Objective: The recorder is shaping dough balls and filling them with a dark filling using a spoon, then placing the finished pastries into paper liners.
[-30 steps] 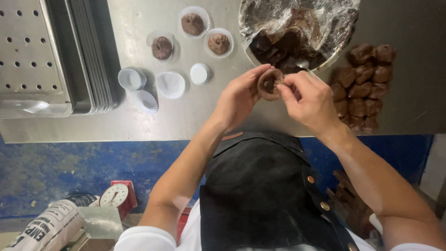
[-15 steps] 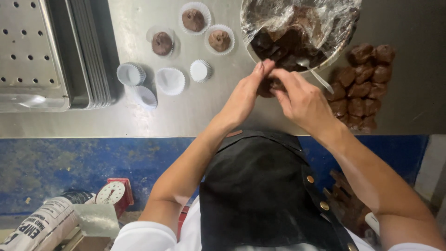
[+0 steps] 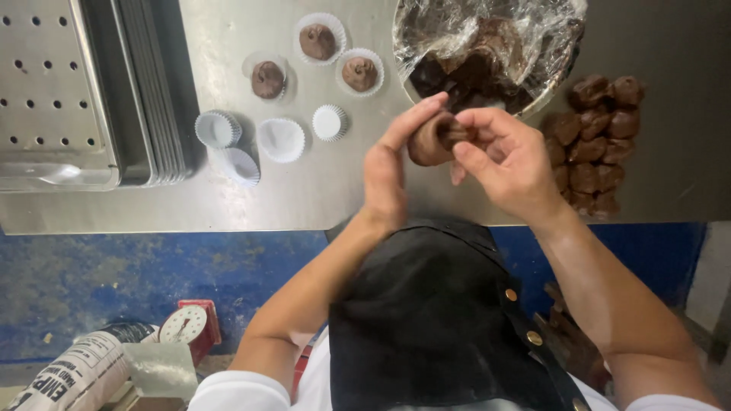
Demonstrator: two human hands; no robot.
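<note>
Above the steel counter's (image 3: 320, 190) near edge, the left hand (image 3: 384, 171) and right hand (image 3: 510, 164) pinch a matte brown dough lump (image 3: 430, 138), roundish, its long axis running left-right. Beyond, near the far edge, sits a film-covered bowl (image 3: 548, 84).

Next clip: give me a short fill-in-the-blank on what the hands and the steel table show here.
1. Both hands, the left hand and the right hand, hold one brown dough piece between them, above the ____ table.
2. Of the white paper cups, ____ already hold a brown ball, like the filled cup.
3. The empty cups number ____.
4. The bowl of brown mix is covered with clear ____.

Missing words: steel; three; four; film
</note>
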